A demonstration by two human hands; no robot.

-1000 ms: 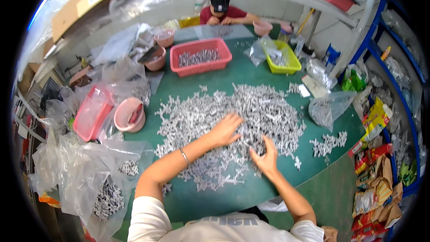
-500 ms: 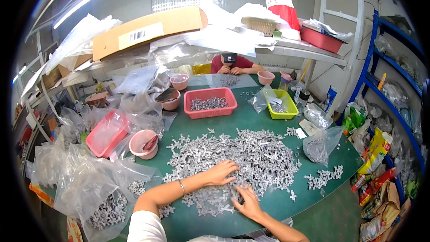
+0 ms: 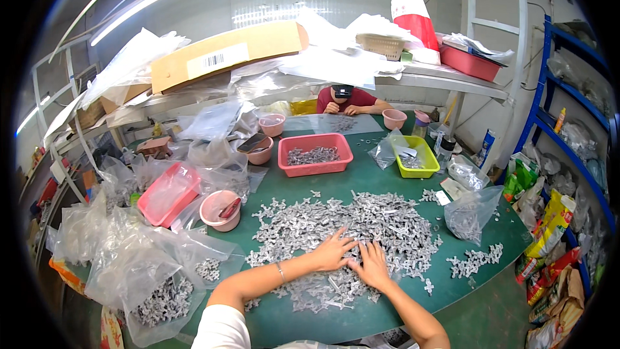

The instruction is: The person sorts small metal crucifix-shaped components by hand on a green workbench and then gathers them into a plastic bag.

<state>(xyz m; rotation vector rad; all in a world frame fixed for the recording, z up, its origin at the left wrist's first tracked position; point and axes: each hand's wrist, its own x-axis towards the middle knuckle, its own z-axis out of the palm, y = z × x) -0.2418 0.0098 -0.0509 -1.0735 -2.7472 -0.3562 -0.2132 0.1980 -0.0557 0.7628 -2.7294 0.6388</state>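
Note:
A wide heap of small grey metal parts [image 3: 381,220] is spread over the green table [image 3: 284,326]. My left hand [image 3: 332,252] lies on the near middle of the heap, palm down, its fingers stretched out. Right beside it my right hand [image 3: 371,266] rests on the parts too, fingers spread and pointing away from me. The two thumbs nearly meet. Neither hand grips a part that I can see; whatever lies under the palms is hidden. Some parts near me, below the hands, look covered by a clear plastic sheet [image 3: 310,297].
Beyond the heap stand a pink tray [image 3: 316,169] and a yellow-green basket [image 3: 418,171], both with metal parts. A pink bucket [image 3: 221,223] and clear bags [image 3: 139,271] are at left; another bag [image 3: 468,216] and a small pile [image 3: 475,262] at right. A person [image 3: 349,100] sits opposite.
My right hand has moved up and away from me onto the heap, its curled fingers now stretched out beside the left hand. The whole view has shifted slightly.

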